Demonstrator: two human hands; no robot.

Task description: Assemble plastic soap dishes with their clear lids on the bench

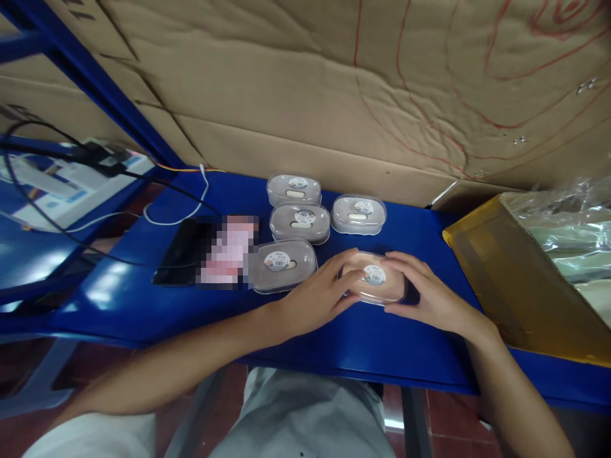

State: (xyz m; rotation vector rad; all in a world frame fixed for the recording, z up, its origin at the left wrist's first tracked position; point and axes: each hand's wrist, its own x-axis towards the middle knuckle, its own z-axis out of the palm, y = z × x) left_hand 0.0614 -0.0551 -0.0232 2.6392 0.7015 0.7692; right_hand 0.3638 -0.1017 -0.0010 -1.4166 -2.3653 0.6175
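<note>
We observe both hands at one lidded oval box, the peach box [389, 285]. In our judgement the step in hand is steadying or adjusting it; we cannot tell whether the lid is being pressed, or whether the base bears on the blue table [363, 346].

Grip: our left hand [319, 296] closes on the left end, one finger reaching across the lid to the label [375, 275], the thumb at the near edge. Our right hand [432, 296] grips the right end, fingers on the far edge, thumb on the near edge. Neither palm appears to cover the lid.

Any move from this hold calls, we judge, for even pressure at both ends, the box level; a one-sided push could turn it or loosen the lid.

Position: the peach box lies between the two hands, touching both. Just beside the left hand, on its left, sits the near grey box [274, 278]; beyond that, a middle grey box [291, 232] and a far grey box [281, 191]. A fourth, the right grey box [346, 222], sits on the far side of the peach box. The carton [501, 280] stands right of our right hand, apart from it.
</note>
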